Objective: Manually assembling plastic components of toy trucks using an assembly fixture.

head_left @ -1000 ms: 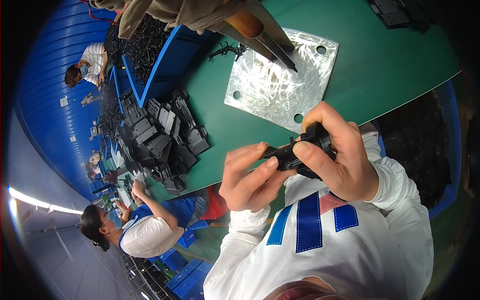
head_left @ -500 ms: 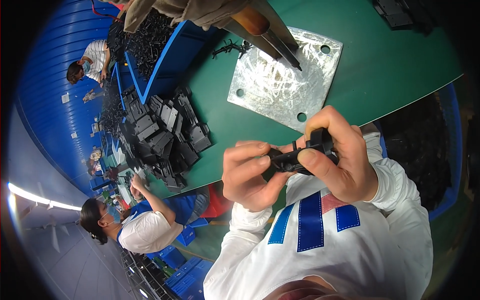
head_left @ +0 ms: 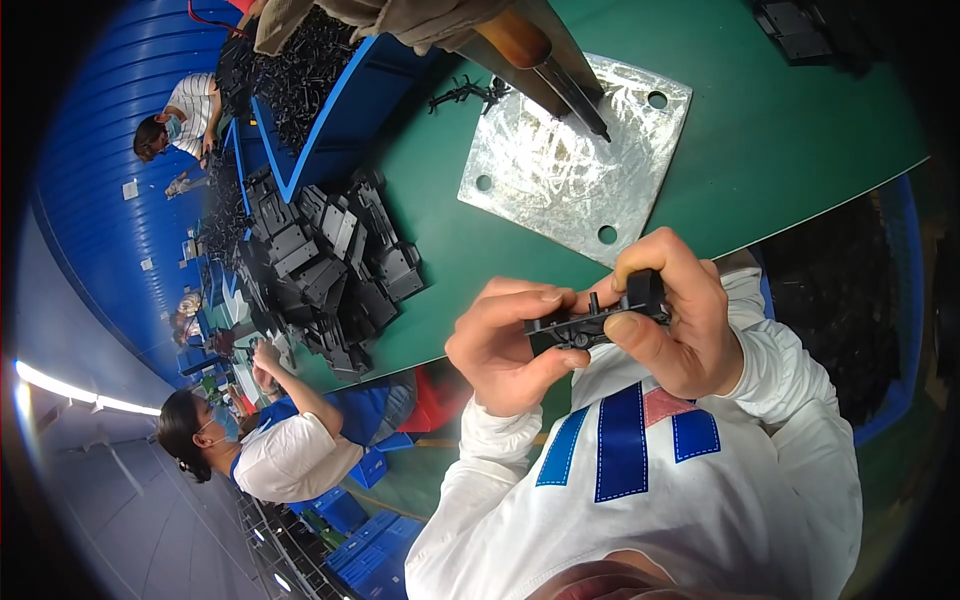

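Both hands hold one black plastic part (head_left: 588, 325) in front of my chest, near the table's edge. Small pegs stand up from it, and its right end is a thicker block. My left hand (head_left: 505, 340) pinches the left end between thumb and fingers. Around the thicker end my right hand (head_left: 685, 315) is closed, its thumb pressed on the near side. The fingers cover both ends of the part. Just beyond the hands lies a scratched metal plate (head_left: 560, 185) with corner holes. A pointed tool with an orange-brown handle (head_left: 513, 40) comes down over it.
A heap of black plastic parts (head_left: 320, 265) lies on the green table (head_left: 780, 150) to the left, beside a blue bin (head_left: 350, 95) of small black pieces. More black parts (head_left: 795, 30) sit far right. Co-workers (head_left: 285, 440) work on the left. A blue-rimmed container (head_left: 910, 300) stands right, below table level.
The black part has turned in my hands, so its pegs and side show more. My left fingers have shifted along its left end, and both hands are slightly lower.
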Demonstrator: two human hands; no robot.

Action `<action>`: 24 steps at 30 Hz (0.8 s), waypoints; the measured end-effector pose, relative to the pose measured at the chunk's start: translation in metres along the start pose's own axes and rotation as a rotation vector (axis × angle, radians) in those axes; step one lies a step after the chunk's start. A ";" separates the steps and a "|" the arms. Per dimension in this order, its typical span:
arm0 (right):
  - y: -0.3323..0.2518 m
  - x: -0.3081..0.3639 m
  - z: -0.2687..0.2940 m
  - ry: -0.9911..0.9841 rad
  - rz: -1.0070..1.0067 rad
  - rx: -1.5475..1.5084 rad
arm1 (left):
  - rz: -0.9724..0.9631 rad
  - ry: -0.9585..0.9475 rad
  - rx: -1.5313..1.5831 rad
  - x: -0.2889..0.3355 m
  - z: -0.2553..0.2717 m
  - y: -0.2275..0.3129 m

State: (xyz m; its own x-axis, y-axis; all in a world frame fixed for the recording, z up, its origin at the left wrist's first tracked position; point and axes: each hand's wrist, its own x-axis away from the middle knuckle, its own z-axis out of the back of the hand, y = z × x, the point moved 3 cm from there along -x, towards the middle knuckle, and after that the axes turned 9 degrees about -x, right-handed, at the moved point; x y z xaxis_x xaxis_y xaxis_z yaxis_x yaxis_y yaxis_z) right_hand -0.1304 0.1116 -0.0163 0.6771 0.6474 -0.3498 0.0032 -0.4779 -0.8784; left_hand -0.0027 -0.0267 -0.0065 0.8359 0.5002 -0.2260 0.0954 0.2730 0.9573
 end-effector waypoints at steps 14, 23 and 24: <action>-0.006 -0.008 -0.005 -0.157 0.140 0.125 | 0.017 0.091 0.152 0.008 0.006 -0.028; -0.002 -0.006 -0.004 -0.133 0.044 0.141 | 0.092 0.062 0.249 0.012 0.001 -0.038; -0.001 -0.006 -0.004 -0.121 0.031 0.156 | 0.091 0.061 0.251 0.012 0.001 -0.038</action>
State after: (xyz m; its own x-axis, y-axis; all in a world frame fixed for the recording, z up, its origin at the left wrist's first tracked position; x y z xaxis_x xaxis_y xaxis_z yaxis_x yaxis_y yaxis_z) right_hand -0.1315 0.1065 -0.0120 0.5816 0.7051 -0.4056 -0.1364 -0.4071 -0.9032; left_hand 0.0041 -0.0316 -0.0455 0.8140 0.5638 -0.1399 0.1587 0.0159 0.9872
